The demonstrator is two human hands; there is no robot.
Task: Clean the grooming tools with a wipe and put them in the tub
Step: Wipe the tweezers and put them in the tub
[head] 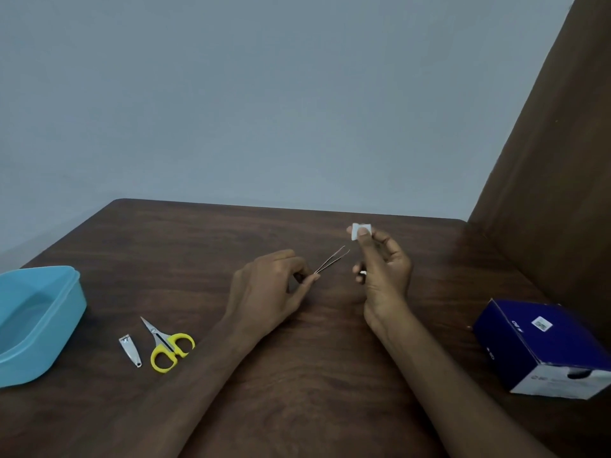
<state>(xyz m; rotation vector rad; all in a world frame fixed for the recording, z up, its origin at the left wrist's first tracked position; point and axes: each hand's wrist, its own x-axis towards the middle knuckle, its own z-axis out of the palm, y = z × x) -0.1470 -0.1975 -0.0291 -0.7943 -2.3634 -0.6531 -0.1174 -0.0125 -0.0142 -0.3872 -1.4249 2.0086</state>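
Head cam: left hand (264,285) pinching tweezers (332,263), right hand (383,266) pinching wipe (358,230); scissors (168,348), clipper (130,351) beside tub (62,322).

On the table (297,375) we see the tub (36,325) at nine o'clock, clipper (130,351) and scissors (167,345) just right of it, the box (545,348) at three.
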